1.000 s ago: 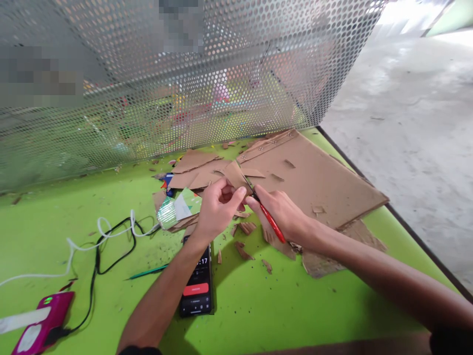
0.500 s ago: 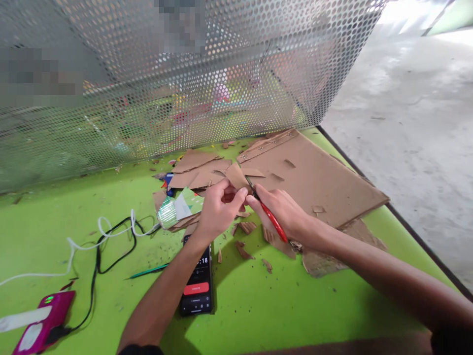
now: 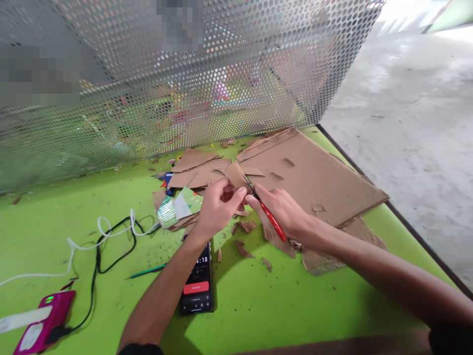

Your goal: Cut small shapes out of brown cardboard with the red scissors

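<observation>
Between the thumb and fingers of my left hand is a small piece of brown cardboard, tilted up. My right hand is closed around a pair of red-handled scissors. The scissor blades lie against the right edge of the cardboard piece, and my fingers partly hide where they meet. Both hands are close together over the green table. Just beyond them lies a large flat cardboard sheet, with cut cardboard pieces to its left.
A phone lies under my left forearm, beside a green pencil-like stick. White and black cables run to a magenta device on the left. A perforated metal panel stands behind. Cardboard scraps litter the table.
Almost nothing differs. Both hands, the scissors and the cardboard piece stay in nearly the same place; the view has shifted very slightly.
</observation>
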Tool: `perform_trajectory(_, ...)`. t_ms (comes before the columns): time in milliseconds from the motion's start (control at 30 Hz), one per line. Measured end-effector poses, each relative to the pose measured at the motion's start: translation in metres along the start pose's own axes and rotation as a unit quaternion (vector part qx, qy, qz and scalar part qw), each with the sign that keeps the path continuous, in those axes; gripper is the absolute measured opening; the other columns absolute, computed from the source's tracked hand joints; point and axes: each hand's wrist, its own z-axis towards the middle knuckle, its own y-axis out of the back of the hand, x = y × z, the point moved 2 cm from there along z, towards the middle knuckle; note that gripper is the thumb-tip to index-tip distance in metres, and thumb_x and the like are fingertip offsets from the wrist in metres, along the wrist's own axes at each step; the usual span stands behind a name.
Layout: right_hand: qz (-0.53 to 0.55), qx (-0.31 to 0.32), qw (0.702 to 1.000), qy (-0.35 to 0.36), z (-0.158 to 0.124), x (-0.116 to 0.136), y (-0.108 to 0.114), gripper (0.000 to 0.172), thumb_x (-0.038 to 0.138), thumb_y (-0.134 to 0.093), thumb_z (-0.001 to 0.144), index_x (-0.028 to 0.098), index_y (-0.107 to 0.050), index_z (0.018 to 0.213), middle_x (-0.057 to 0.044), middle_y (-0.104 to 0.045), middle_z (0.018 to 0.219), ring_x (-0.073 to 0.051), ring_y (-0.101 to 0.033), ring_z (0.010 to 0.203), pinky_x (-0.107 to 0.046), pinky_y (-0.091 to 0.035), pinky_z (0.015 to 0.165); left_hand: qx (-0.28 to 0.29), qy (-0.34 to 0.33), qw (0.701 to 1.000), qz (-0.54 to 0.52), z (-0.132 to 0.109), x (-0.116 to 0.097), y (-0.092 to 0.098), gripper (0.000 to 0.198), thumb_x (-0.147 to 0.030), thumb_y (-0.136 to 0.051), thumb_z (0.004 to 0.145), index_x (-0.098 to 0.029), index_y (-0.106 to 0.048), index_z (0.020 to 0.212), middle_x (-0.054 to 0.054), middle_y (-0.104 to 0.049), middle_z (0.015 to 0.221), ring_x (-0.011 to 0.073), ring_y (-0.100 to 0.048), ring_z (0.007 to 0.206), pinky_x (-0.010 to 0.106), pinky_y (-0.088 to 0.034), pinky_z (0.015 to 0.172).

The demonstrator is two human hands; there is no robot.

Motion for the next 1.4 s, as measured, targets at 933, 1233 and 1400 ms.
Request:
perform_trajectory(933, 0.075, -0.022, 0.996, 0.032, -0.003, 0.002, 0.002, 0.044, 0.052, -0.029, 0.112, 0.018, -0.053, 0.098, -0.003, -0.065, 0.077, -0.012, -0.050, 0.054, -0.026, -0.036, 0.058, 0.014, 0.000, 1.000, -0.014, 0.002, -0.005, 0.001, 0.024, -0.039, -0.075, 0.084, -0.016, -0.067, 0.084, 0.001, -0.071, 0.069, 0.0116, -0.063, 0.053, 0.022, -0.054, 0.049)
perform_trajectory(1233, 0.096, -0.002, 0.994, 0.057, -0.001, -0.004, 0.004, 0.031, 0.045, -0.035, 0.110, 0.022, -0.044, 0.091, 0.001, -0.057, 0.067, -0.012, -0.048, 0.050, -0.026, -0.034, 0.053, -0.025, -0.016, 0.999, -0.032, 0.004, -0.007, 0.011, 0.022, -0.038, -0.076, 0.084, -0.017, -0.068, 0.084, -0.001, -0.066, 0.064, 0.0120, -0.061, 0.055, 0.022, -0.050, 0.048)
perform_trajectory(1400, 0.143, -0.075, 0.987, 0.011, -0.001, -0.007, 0.009, 0.033, 0.043, -0.041, 0.108, 0.020, -0.052, 0.087, -0.002, -0.063, 0.067, -0.013, -0.054, 0.051, -0.027, -0.040, 0.053, -0.019, -0.023, 0.999, -0.032, 0.005, -0.006, 0.015, 0.023, -0.036, -0.075, 0.088, -0.018, -0.066, 0.077, -0.003, -0.059, 0.059, 0.0082, -0.052, 0.050, 0.020, -0.043, 0.048)
